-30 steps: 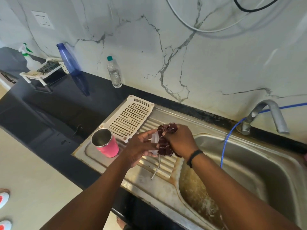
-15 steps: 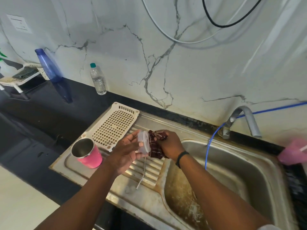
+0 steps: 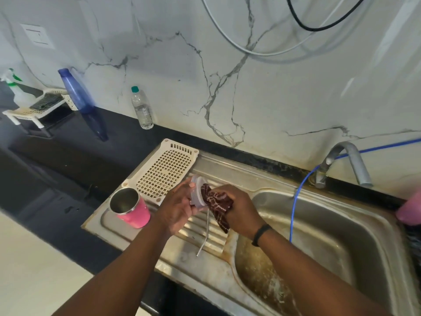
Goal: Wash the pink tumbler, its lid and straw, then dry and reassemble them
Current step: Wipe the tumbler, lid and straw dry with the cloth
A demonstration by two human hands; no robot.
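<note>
I'm over the steel drainboard (image 3: 145, 233), and my left hand (image 3: 176, 210) has the clear lid (image 3: 197, 193) held on edge, fingers (image 3: 182, 190) curled round its rim. My right hand (image 3: 239, 209) sits just at its 3 o'clock, fingers clamped on a bunched maroon cloth (image 3: 216, 205) that presses against the face of the lid, one tail of the cloth hanging toward 6 o'clock. The metal straw (image 3: 204, 238) lies on the ribs of the drainboard below my hands, its bent end pointing toward me. The pink tumbler (image 3: 131, 209) stands on the drainboard at 9 o'clock of my left hand, leaning, its open steel mouth turned up. A cream perforated tray (image 3: 164, 169) rests at 11 o'clock, touching the tumbler's far side as far as I can tell. The sink basin (image 3: 319, 247) opens at 4 o'clock, stained brown along its near wall, with the tap (image 3: 346, 163) at 2 o'clock and a thin blue hose (image 3: 296, 208) dropping into the basin. Back on the dark table (image 3: 57, 156), a blue bottle (image 3: 76, 92) stands at 10 o'clock and a small clear bottle (image 3: 141, 108) at 11 o'clock, both against the marble wall.
</note>
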